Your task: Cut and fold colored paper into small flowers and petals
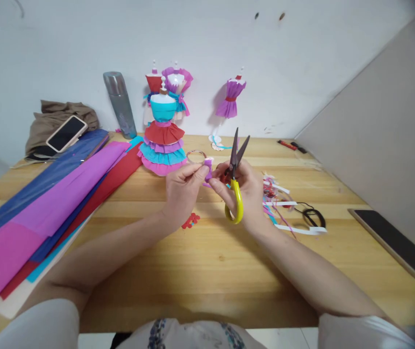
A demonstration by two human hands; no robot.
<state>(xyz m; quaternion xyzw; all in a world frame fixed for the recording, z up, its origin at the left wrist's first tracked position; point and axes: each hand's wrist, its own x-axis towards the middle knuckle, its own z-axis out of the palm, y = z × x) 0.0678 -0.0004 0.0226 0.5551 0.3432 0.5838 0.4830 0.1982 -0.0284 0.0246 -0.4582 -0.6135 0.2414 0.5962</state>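
Note:
Between the fingertips of my left hand (183, 193) is a small piece of purple crepe paper (208, 169), pinched between thumb and forefinger. My right hand (246, 194) holds a pair of scissors (235, 169) with yellow handles, blades parted and pointing up. The right fingertips come close to the purple piece; whether they touch it I cannot tell. A cluster of small red paper pieces (190, 221) lies on the table below my hands. Just behind my left hand is a roll of tape (196, 156). A mannequin in a tiered paper dress (162, 140) stands beyond it.
Long folded crepe paper sheets (58, 208) cover the left side, with a phone (67, 133) on brown cloth and a bottle (120, 104) behind. More dressed mannequins (231, 99) stand near the wall. Paper scraps (275, 191), a black cord (313, 218) and a dark tablet (396, 245) lie right.

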